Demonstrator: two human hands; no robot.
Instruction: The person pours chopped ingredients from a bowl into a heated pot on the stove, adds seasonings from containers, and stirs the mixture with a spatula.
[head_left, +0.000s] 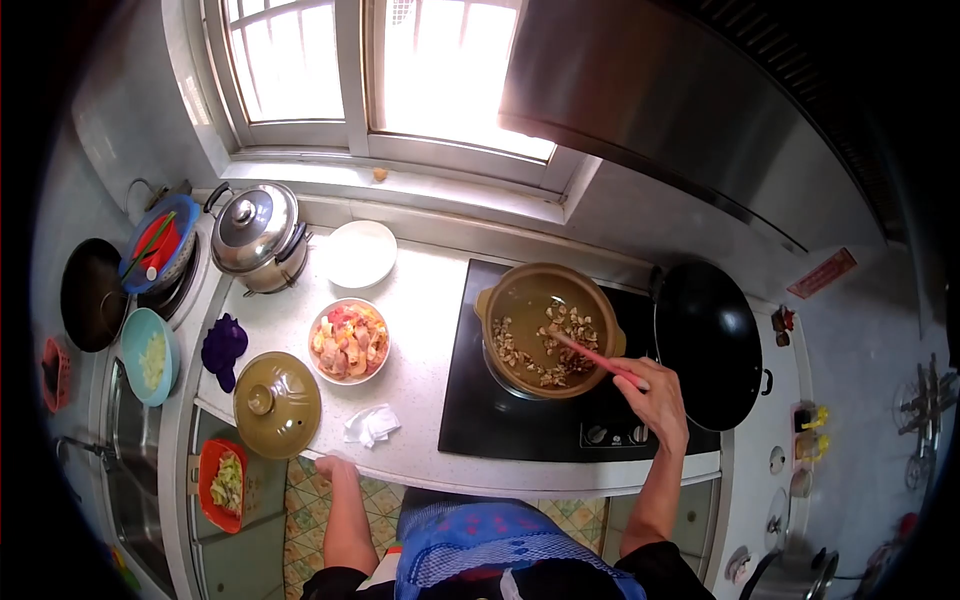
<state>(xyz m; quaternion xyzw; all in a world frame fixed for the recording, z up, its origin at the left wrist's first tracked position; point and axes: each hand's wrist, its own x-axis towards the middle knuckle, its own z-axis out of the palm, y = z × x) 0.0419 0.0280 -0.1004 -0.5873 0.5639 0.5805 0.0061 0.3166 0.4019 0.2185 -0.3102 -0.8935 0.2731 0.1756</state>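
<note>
My right hand [655,398] is closed around the pinkish-red handle of a spatula [592,353]. Its working end rests among browned chopped pieces [562,330] in a brown clay pot [485,305] on the cooktop; the exact shape of that end is hard to make out. At the counter's front edge is my left hand [336,466], just below a brown pot lid [290,400] with a round knob. The fingers of this hand are mostly hidden. Near the lid stand a bowl of raw meat pieces [350,342] and a crumpled white cloth or tissue [371,425].
A black wok [705,340] sits right of the pot on the black cooktop [490,430]. Behind the meat are a white bowl [361,253] and a lidded steel pot [262,235]. At left stand a light-blue bowl [135,345] and an orange basket [205,480] of chopped vegetables.
</note>
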